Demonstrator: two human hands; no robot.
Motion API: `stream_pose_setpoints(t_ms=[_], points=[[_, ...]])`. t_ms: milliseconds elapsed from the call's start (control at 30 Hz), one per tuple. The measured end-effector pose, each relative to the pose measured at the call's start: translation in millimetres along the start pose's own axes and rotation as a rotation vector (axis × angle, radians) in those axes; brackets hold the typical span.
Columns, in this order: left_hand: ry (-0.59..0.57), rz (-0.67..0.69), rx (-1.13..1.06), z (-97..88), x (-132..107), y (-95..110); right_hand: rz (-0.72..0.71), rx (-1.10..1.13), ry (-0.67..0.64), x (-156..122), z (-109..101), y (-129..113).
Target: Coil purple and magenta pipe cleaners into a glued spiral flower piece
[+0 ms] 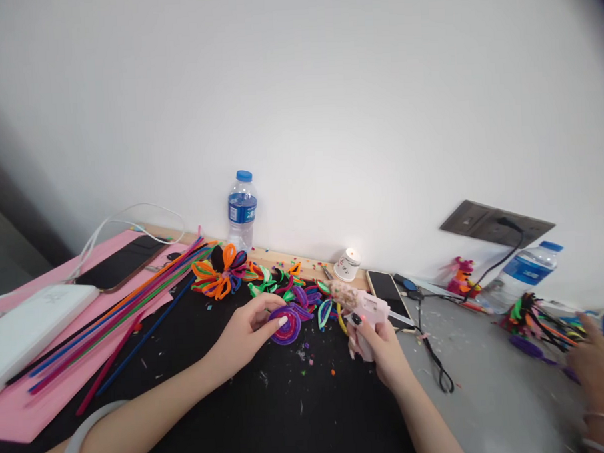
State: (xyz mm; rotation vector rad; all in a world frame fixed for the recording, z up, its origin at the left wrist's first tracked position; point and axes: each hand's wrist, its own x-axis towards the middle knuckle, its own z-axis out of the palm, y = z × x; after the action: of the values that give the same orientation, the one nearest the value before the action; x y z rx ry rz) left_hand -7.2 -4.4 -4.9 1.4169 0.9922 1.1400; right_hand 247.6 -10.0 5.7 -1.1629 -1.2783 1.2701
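Observation:
My left hand [246, 332] pinches a purple and pink spiral of pipe cleaner [286, 327] lying on the black mat [270, 408]. My right hand [380, 343] is wrapped round the handle of a pink glue gun [363, 307], its nozzle pointing left toward the spiral. Behind the spiral lie several looped pipe-cleaner petals [305, 293] and an orange, black and purple pipe-cleaner flower [221, 270]. A white bangle [83, 436] sits on my left wrist.
Long straight pipe cleaners [130, 301] fan over a pink sheet [20, 412] at left, with a phone [121, 261] and white box [26, 325]. A water bottle [242, 209], paper cup [347, 264], second phone [387, 289] and cable [438, 367] stand nearby. Another person's hand [601, 367] works at right.

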Motion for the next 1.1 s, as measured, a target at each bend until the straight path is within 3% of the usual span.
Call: stream_pose_setpoints(t_ms=[233,467,533,633,800,900,1100], points=[[0.004,0.003,-0.008,0.6,0.3,0.0,-0.324,-0.583,0.405,7.4,-18.6,-11.8],[0.002,-0.002,-0.01,2.4,0.3,1.6,-0.387,-0.955,0.852,14.1,-46.9,-20.7],[0.002,-0.007,-0.004,2.6,-0.2,2.4,-0.316,-1.067,0.926,13.1,-54.5,-26.3],[0.004,-0.015,0.0,2.7,-0.4,2.6,-0.015,-1.223,0.999,10.4,-61.7,-33.5],[-0.004,-0.024,-0.02,2.9,0.1,0.7,0.401,-1.313,0.951,7.8,-74.6,-33.0],[-0.007,-0.03,-0.022,3.3,-0.8,-0.3,0.506,-1.302,0.922,8.0,-85.6,-29.0],[-0.011,-0.031,-0.029,3.7,-2.1,-0.6,0.577,-1.28,0.906,8.5,-99.8,-24.3]])
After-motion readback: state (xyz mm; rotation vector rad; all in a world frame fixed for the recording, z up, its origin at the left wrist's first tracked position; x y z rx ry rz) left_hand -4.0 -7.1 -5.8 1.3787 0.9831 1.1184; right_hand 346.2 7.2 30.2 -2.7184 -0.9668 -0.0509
